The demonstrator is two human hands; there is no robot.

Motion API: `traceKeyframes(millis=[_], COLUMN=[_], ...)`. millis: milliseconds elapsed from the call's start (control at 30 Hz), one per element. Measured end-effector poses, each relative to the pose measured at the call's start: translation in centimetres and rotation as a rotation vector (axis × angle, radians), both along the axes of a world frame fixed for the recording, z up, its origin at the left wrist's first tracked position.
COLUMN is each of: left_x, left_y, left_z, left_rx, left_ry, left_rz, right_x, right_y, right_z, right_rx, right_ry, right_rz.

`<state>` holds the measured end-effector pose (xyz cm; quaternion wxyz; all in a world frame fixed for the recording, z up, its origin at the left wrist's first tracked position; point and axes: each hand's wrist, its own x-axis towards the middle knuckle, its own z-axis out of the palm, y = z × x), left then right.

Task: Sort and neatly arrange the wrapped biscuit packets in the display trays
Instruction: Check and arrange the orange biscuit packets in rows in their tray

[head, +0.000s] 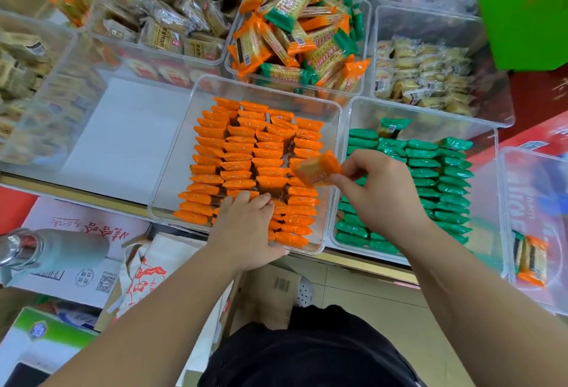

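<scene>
Orange packet [313, 170], long axis slanting up-right, pinched by right hand [378, 190]; left hand [246, 227] rests relaxed on orange rows [239, 153].

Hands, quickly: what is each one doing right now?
Left hand: open, fingers resting on the orange rows in the tray.
Right hand: pinching one orange packet.
</scene>
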<state>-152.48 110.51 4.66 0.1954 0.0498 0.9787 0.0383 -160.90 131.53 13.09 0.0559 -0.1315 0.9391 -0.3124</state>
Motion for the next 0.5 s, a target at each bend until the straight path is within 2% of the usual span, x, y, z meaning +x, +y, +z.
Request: traceKeyframes(millis=[133, 233, 333, 500], left_x=[-0.3, -0.3, -0.2, 2.1], left_y=[0.2, 0.4, 0.7, 0.7], left_z=[0.5, 1.3, 2.4, 4.4], left_rx=[-0.061, -0.085, -0.065, 0.046], left_ry=[-0.06, -0.123, -0.161, -0.057], left_rz=[-0.014, -0.015, 0.007, 0.059], right_x=[1.9, 3.1, 4.1, 5.8], right_y=[1.5, 2.2, 2.8, 3.5], right_z=[-0.1, -0.4, -0.1, 1.5], right_rx=[-0.114, -0.299, -0.469, -0.61], right_ry=[-0.145, -0.321, -0.405, -0.471], right_rz=[-0.104, -0.228, -0.295, -0.289])
